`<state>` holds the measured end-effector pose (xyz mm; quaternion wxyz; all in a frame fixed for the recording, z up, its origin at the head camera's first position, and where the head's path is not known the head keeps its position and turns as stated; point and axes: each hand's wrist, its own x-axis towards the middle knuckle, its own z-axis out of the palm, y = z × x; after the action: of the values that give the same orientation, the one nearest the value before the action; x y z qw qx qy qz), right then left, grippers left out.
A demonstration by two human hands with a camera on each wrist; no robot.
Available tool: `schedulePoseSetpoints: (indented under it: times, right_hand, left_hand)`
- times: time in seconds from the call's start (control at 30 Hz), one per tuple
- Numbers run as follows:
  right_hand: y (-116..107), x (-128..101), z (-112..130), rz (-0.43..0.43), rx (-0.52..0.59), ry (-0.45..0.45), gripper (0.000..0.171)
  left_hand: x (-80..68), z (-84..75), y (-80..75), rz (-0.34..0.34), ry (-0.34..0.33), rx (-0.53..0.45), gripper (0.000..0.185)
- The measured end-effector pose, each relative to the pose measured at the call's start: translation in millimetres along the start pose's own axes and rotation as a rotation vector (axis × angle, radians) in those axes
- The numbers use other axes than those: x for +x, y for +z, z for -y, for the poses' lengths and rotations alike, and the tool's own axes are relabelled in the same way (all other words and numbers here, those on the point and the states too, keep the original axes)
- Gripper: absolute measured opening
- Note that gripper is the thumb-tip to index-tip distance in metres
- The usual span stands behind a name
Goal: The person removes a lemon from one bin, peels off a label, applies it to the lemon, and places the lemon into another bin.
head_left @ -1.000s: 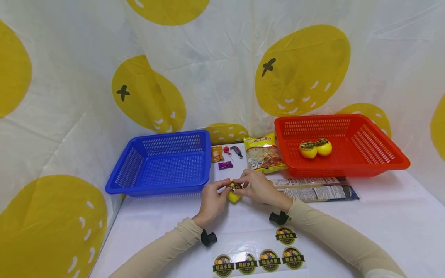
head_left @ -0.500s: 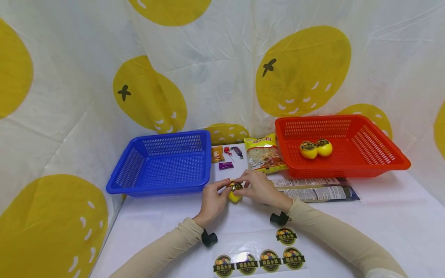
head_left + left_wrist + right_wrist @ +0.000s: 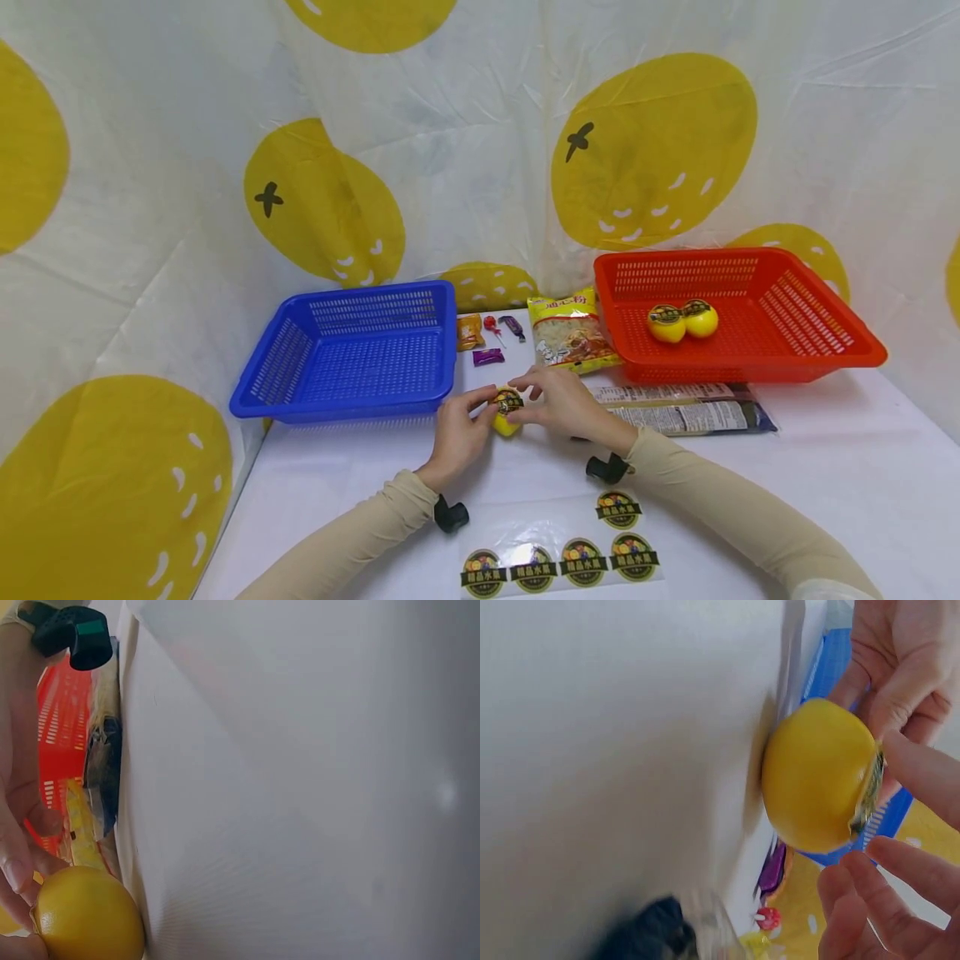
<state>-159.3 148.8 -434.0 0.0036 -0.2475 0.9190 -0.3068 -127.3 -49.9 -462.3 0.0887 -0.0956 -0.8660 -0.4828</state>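
A yellow lemon (image 3: 504, 427) stands on the white table between my two hands. On its upper side lies a round black-and-gold sticker (image 3: 510, 402), and in the right wrist view the edge of this label (image 3: 868, 793) follows the fruit's curve. My left hand (image 3: 459, 433) grips the lemon from the left, with thumb and fingers against it. My right hand (image 3: 561, 406) is at the lemon's right side. Its thumb (image 3: 926, 774) touches the label's edge, while the other fingers (image 3: 885, 900) are spread and apart from the fruit.
A sheet of stickers (image 3: 558, 533) lies in front. At back left stands a blue basket (image 3: 341, 411); a red basket (image 3: 727, 367) with two labelled lemons (image 3: 682, 322) is at right. Small candies (image 3: 487, 357), a yellow pasta bag (image 3: 572, 333) and long packages (image 3: 675, 415) lie between and before them.
My right hand's fingers have lifted and spread slightly away from the label, leaving more of it visible. The left hand and the lemon have stayed in place.
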Motion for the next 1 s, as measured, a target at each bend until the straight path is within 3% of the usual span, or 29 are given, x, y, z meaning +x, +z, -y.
schedulePoseSetpoints:
  times: [0.13,0.27,0.4,0.6,0.77,1.0]
  right_hand:
    - [-4,-1,-1,-0.028,0.004,-0.01,0.034]
    - [-1,-2,-5,-0.095,-0.019,-0.091,0.014]
    - [3,-1,-10,-0.138,-0.027,-0.142,0.011]
    - [5,0,-9,-0.142,-0.017,-0.132,0.017]
    - [1,0,-8,-0.087,-0.035,-0.123,0.026]
    - [-5,1,-5,0.043,0.0,-0.03,0.062]
  left_hand:
    - [-0.2,0.4,0.8,0.007,-0.011,-0.012,0.026]
    - [-0.1,0.3,0.8,0.007,-0.017,-0.015,0.026]
    - [-0.3,-0.2,0.6,0.0,-0.013,-0.012,0.026]
    - [-0.3,-0.6,0.1,0.003,-0.022,-0.029,0.026]
    - [0.8,0.2,1.3,0.003,-0.017,-0.028,0.025]
    - [0.1,-0.9,3.5,0.007,-0.021,-0.034,0.025]
